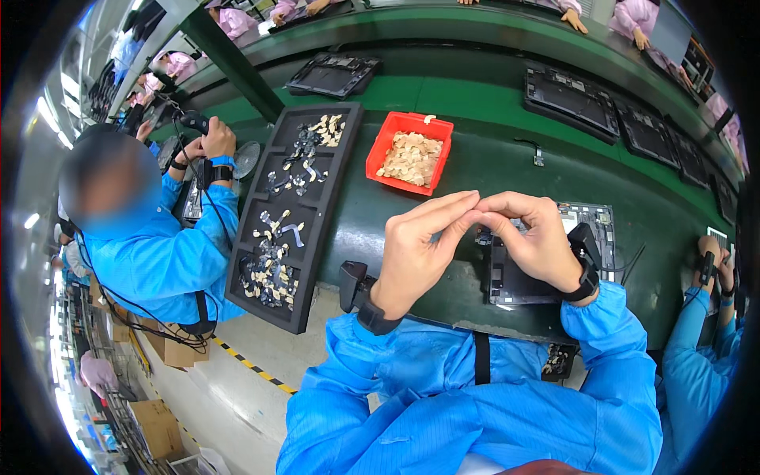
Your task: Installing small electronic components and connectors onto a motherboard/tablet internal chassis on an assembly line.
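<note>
My left hand (423, 249) and my right hand (534, 237) meet at the fingertips above the bench. The fingers of both are pinched together; whatever lies between them is hidden or too small to make out. Partly under my right hand lies an opened flat electronic device (514, 277) with a black lower part and circuit parts along its far and right sides. Just beyond my left hand stands a red plastic bin (372, 165) full of small beige pieces (412, 154). A wristband with a black block sits on each of my wrists.
A black compartment tray (321, 207) with small flex parts and beige pieces stands at the left. A small cable part (538, 156) lies beyond the device. More opened devices (570, 99) rest on the green conveyor (443, 95). Co-workers in blue sit on both sides.
</note>
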Demonstrator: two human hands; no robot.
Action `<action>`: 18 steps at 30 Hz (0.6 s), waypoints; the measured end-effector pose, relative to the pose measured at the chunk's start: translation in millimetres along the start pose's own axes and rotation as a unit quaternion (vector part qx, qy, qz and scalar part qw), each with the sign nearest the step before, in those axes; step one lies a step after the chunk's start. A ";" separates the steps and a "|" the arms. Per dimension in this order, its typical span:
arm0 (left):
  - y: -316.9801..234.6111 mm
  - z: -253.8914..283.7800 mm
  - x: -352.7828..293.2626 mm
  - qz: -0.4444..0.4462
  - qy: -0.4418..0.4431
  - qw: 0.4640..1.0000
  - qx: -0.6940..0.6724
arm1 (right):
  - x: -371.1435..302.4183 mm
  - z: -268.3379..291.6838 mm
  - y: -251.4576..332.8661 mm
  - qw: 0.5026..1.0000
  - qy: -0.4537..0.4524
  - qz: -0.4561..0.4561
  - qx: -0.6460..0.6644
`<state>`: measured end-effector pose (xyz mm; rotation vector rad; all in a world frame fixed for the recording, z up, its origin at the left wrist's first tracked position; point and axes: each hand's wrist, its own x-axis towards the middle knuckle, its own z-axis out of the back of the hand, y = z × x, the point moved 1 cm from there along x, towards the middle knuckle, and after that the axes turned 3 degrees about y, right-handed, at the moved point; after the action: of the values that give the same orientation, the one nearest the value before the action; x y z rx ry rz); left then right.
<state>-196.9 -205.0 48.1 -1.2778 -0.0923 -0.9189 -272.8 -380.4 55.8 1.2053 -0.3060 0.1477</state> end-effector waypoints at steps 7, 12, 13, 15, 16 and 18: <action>13.1 4.8 4.3 0.051 -0.022 0.997 -0.052 | 10.6 -3.2 -9.0 0.997 0.012 -0.002 0.079; 14.1 1.8 9.8 0.015 -0.028 0.999 -0.007 | 14.0 -4.9 -20.9 0.993 0.007 0.010 0.121; 12.5 1.9 12.2 0.002 -0.030 0.999 0.025 | 14.3 -5.4 -23.5 0.991 0.005 0.016 0.136; 15.7 5.1 19.3 -0.012 -0.030 0.998 0.054 | 16.3 3.5 -12.8 0.982 0.030 -0.079 0.170; 23.0 10.3 27.1 0.011 -0.047 0.997 0.065 | 17.0 6.7 -10.3 0.962 0.058 -0.171 0.203; 51.0 20.8 47.6 0.049 -0.106 0.988 0.098 | 22.5 6.8 -21.3 0.968 0.055 -0.150 0.193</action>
<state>-124.8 -213.0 40.9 -1.1815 -0.2783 -0.6694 -246.6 -395.4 46.0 1.6089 0.0080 0.0092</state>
